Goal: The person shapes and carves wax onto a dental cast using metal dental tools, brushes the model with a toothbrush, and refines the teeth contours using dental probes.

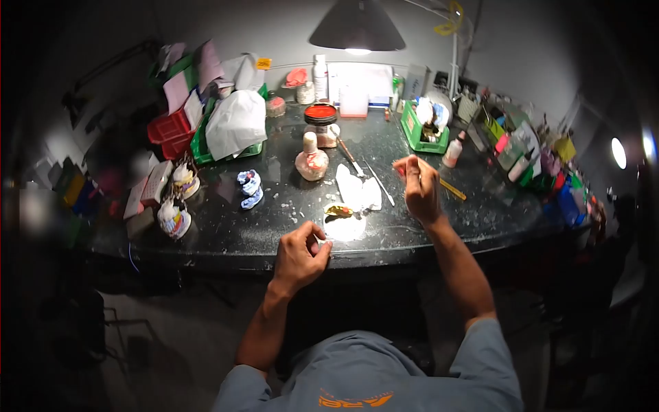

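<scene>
Under the bright lamp (358,27), a small yellow-green piece (338,211) with a touch of red lies toward the near edge of the dark table (274,226), at the far side of a bright white patch (345,228). Its long axis runs roughly left to right — one narrow end toward the left, the other toward the right; which end is its front cannot be told. The left hand (301,255) is just to the near left of it, at the table's near edge, fingers curled inward with thumb and forefinger close together; whether anything small is pinched there cannot be told. The right hand (420,187) is farther off to the right, its fingers bent and drawn together, and whether they grasp something is also unclear. Just beyond the piece lies crumpled white tissue (358,191). A brush (349,152) and a thin tool (381,184) both slant from far left to near right, the tool passing to the right of the tissue. A yellow stick (454,190) slants the same way to the right of the right hand. A round bottle (312,163) stands upright on the far left of the tissue, with a blue-and-white figurine (250,190) farther left.
</scene>
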A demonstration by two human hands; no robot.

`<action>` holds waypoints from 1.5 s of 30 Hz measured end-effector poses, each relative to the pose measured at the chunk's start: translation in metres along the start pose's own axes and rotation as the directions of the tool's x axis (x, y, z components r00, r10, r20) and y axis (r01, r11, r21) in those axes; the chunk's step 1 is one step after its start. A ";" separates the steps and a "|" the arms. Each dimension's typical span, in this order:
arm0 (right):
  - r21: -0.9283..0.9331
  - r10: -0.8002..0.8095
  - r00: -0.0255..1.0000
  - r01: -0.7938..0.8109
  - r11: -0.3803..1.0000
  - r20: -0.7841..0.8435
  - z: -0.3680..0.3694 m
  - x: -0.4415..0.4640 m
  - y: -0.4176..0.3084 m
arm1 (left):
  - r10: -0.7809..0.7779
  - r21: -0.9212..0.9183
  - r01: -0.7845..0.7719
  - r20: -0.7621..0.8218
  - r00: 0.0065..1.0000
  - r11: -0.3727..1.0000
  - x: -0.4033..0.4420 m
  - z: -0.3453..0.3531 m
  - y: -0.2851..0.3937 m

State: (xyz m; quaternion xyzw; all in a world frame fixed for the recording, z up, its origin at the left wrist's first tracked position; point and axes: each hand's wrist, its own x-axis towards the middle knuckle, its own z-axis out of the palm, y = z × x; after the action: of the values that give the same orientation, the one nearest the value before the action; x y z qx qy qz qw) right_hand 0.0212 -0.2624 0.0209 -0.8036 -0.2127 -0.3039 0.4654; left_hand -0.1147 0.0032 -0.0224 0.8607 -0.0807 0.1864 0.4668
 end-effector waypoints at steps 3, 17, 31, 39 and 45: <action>0.080 -0.275 0.960 0.279 0.957 -0.056 0.005 0.019 0.017 | -0.007 0.054 0.002 0.098 0.995 0.999 0.029 -0.010 0.000; 0.372 -0.101 0.995 0.102 0.923 -0.023 0.052 0.022 0.060 | 0.781 -0.058 -0.798 0.259 0.568 0.599 0.153 0.017 -0.033; 0.393 0.175 0.937 -0.290 0.872 0.303 0.048 -0.006 0.080 | 0.751 -0.226 -0.719 0.125 0.648 0.658 0.128 0.020 -0.051; 0.374 0.235 0.927 -0.336 0.865 0.291 0.046 -0.009 0.081 | 0.725 -0.240 -0.689 0.124 0.677 0.684 0.128 0.020 -0.051; 0.367 0.230 0.916 -0.347 0.863 0.327 0.044 -0.010 0.077 | 0.710 -0.221 -0.679 0.118 0.694 0.700 0.127 0.021 -0.051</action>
State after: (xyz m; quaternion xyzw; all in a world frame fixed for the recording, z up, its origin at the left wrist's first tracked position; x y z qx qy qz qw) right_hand 0.0754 -0.2612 -0.0503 -0.7421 -0.2108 -0.0639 0.6330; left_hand 0.0233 0.0181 -0.0219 0.7393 -0.4606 0.2575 0.4184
